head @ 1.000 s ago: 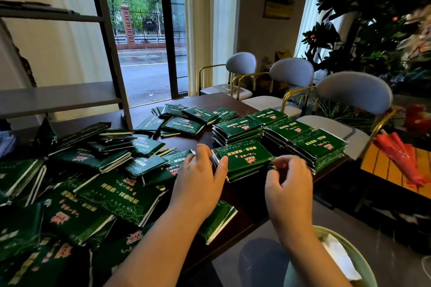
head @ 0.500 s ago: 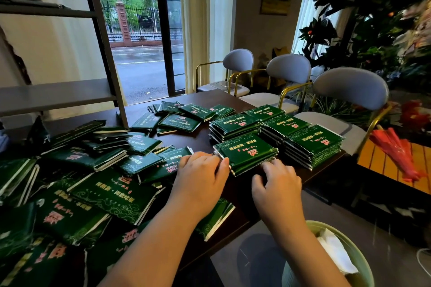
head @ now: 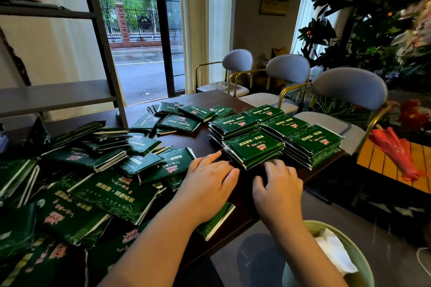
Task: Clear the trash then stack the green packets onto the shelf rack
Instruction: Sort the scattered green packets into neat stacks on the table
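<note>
Green packets lie in a loose heap [head: 112,193] across the left of the dark table [head: 210,100]. Several neat stacks stand at the right; the nearest stack [head: 254,148] sits just beyond my hands. My left hand [head: 210,184] lies palm down at the stack's left front corner, index finger stretched toward it. My right hand [head: 279,179] lies palm down at the stack's near edge, fingertips touching it. Neither hand grips anything. The grey shelf rack [head: 56,98] stands at the back left with bare boards. A pale green bin [head: 345,258] holding white paper is at the bottom right.
Three padded chairs [head: 349,91] line the table's far right side. A red folded umbrella [head: 396,151] lies on an orange slatted surface at the right. A large plant [head: 373,18] fills the right corner. More scattered packets [head: 179,116] lie mid-table.
Both hands have lowered from the nearest stack's sides to the table at its near edge. The right hand's curled fingers have spread flat. The view has shifted slightly.
</note>
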A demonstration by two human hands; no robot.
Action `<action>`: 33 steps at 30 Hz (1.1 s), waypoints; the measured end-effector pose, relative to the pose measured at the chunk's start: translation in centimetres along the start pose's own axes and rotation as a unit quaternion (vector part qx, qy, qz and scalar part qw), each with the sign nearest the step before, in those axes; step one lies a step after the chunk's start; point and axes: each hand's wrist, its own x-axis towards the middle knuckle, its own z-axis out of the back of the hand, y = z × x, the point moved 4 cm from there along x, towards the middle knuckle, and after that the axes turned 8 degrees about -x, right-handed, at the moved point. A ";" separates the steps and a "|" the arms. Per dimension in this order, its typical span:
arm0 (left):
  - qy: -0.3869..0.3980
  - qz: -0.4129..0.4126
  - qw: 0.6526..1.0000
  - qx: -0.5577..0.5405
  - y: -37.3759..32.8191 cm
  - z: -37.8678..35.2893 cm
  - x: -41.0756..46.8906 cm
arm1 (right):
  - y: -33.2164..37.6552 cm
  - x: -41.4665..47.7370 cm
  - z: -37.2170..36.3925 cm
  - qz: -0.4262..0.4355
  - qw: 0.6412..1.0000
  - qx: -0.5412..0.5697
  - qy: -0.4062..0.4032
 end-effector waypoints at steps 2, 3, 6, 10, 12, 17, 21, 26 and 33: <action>0.014 -0.002 1.000 0.008 0.0 -0.1 0.0 | 0.1 -0.1 0.1 -0.003 1.000 -0.003 -0.002; 0.020 -0.001 1.000 0.012 -0.1 -0.2 0.0 | 0.1 -0.1 0.0 -0.004 1.000 -0.005 -0.001; 0.038 0.004 0.999 0.028 -0.1 -0.3 0.1 | 0.1 -0.1 -0.1 -0.002 1.000 -0.008 -0.001; 0.046 0.003 0.998 0.042 -0.1 -0.4 0.1 | 0.1 0.0 -0.3 -0.002 1.000 -0.012 -0.006; 0.047 0.003 0.998 0.041 -0.1 -0.4 0.1 | 0.1 -0.1 -0.3 -0.002 1.000 -0.010 -0.008; 0.021 -0.006 0.999 0.026 0.0 -0.4 0.1 | 0.0 -0.1 -0.4 -0.004 1.000 -0.011 -0.001; -0.133 -0.077 0.988 -0.021 -0.4 1.0 -0.2 | -0.1 -0.4 0.1 -0.015 0.997 0.068 -0.028; -0.331 -0.106 0.935 -0.070 -1.0 4.9 -0.7 | 1.0 -2.6 1.8 0.035 0.987 0.149 -0.040; -0.325 -0.012 0.943 -0.071 -0.1 10.3 -0.5 | 6.7 -4.3 1.2 0.148 0.980 -0.022 0.128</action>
